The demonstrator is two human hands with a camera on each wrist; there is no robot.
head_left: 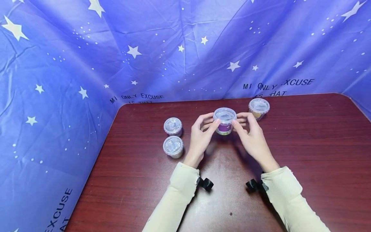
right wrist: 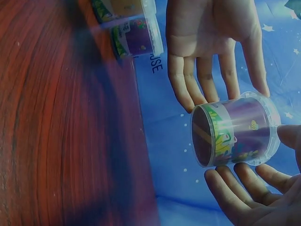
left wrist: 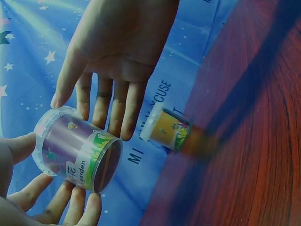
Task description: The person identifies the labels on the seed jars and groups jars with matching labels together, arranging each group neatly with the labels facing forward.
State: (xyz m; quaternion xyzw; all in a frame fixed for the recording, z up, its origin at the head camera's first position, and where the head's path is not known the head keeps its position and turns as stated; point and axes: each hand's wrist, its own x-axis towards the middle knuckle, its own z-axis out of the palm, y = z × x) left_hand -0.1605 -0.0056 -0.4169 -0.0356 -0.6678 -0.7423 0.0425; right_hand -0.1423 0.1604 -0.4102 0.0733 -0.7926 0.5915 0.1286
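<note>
Holding: a small clear plastic tub with a purple label and a clear snap lid (head_left: 224,124) sits between both hands, lifted just above the dark red wooden desk (head_left: 304,154).
Left pair: two lidded clear tubs (head_left: 173,126) and (head_left: 173,146) stand one behind the other near the desk's left edge, well apart from the hands.
Left hand: the left hand (head_left: 201,135) pinches the held tub at its lid rim with the thumb tip; its other fingers (left wrist: 101,103) are fairly straight and lie along the far side.
Axis: the tub stands upright in the head view, lid up, base toward the desk; it lies straight ahead of both palms, equally near each hand.
Right hand: the right hand (head_left: 251,133) mirrors this, thumb at the rim, fingers (right wrist: 240,186) loosely spread around the wall.
Right neighbour: a lidded tub with a yellow label (head_left: 259,108) stands just beyond the right hand's fingers.
Room: bare desk lies in front of the wrists and far to the right; blue star-printed cloth (head_left: 87,64) walls the back and left.
</note>
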